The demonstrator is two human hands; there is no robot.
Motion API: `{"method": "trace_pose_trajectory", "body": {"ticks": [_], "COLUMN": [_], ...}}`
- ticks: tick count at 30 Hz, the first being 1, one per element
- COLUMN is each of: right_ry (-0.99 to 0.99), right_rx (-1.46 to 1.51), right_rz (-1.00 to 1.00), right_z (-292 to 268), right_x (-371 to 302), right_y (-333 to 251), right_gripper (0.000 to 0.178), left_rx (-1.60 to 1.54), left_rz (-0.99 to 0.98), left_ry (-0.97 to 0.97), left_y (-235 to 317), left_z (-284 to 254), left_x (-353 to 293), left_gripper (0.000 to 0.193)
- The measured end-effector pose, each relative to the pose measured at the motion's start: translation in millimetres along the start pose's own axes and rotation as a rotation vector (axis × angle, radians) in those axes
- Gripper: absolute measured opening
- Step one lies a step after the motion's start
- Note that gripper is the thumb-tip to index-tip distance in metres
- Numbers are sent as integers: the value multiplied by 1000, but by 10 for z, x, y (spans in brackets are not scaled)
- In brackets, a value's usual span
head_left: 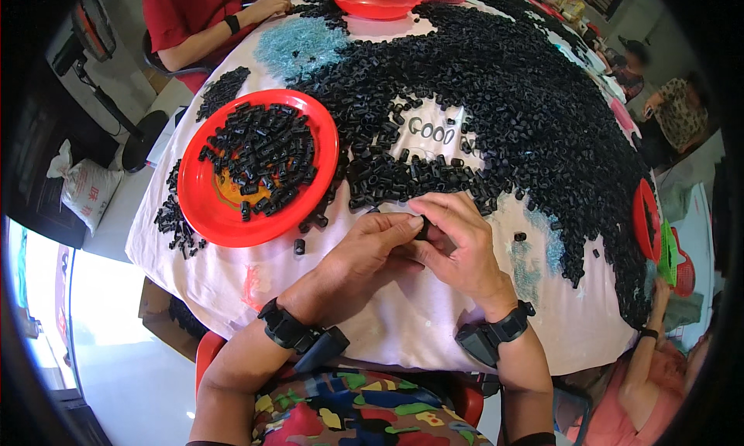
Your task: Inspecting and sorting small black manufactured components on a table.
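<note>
head view, looking down: left hand (370,248) and right hand (457,244) meeting fingertip to fingertip, both pinched on one small black plastic piece (424,227) held just above the pale tablecloth (403,322). near edge of the big black heap (496,97) just beyond the fingers. red plate (205,206) of the same pieces off to the left.

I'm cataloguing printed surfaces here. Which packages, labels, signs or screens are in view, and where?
White sack: on the floor far left, bulging, red print.
Tablecloth lettering: mid-table among the black plastic pieces, grey outlined letters on pale cloth.
No screens or signs can be made out.
</note>
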State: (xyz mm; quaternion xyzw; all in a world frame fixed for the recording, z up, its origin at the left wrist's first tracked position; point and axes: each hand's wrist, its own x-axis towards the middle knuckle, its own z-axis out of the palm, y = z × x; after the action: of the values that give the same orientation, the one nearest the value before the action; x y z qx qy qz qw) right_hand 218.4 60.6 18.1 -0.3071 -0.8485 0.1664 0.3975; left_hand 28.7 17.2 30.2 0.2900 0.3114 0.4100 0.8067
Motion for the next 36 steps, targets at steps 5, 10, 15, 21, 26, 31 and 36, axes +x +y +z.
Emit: {"method": "trace_pose_trajectory", "body": {"ticks": [5, 10, 15, 21, 26, 31, 36], "right_ry": [-38, -42, -43, -69, 30, -41, -65], "right_rx": [50, 55, 44, -71, -19, 70, 169], "right_rz": [85, 101, 75, 9, 32, 77, 95], "right_z": [-31, -43, -5, -11, 45, -35, -82], "right_x": [-20, -14, -17, -15, -19, 12, -5], "right_y": [-1, 2, -25, -35, -3, -76, 19], "right_gripper": [50, 45, 43, 44, 44, 40, 26], "left_rx": [38, -41, -9, 2, -6, 7, 77], "left_rz": [-15, -37, -43, -40, -1, -3, 27], "left_ry": [25, -1, -26, -11, -13, 58, 30], "left_y": [-7, -6, -15, -70, -34, 26, -63], "left_z": [-21, -26, -76, -114, -40, 38, -109], "left_x": [1, 4, 19, 45, 28, -29, 37], "left_gripper": [34, 29, 28, 27, 27, 25, 24]}}
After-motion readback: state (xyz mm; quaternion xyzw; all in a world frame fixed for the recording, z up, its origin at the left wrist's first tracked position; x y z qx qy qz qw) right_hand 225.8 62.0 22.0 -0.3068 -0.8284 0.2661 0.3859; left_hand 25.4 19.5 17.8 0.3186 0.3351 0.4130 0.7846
